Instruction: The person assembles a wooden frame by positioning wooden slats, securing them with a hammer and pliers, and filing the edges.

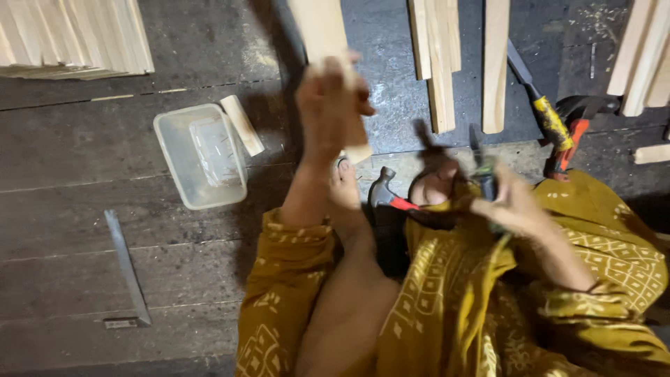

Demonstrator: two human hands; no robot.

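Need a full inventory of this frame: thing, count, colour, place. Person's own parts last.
wooden board: 1, pale, held upright at top centre
small dark tool: 1, blurred, in the right hand; kind unclear
claw hammer: 1, dark head, red handle, on the floor by the foot
plastic tub: 1, clear, floor left of centre, smaller tray inside
short wood block: 1, pale, against the tub's upper right corner
metal square: 1, grey, floor lower left
wood slats: several, pale, floor top centre-right
stacked slats: a pile, pale, top left
chisel: 1, yellow handle, right of the slats
left hand: gripping the board
right hand: closed on the tool
foot: bare, centre
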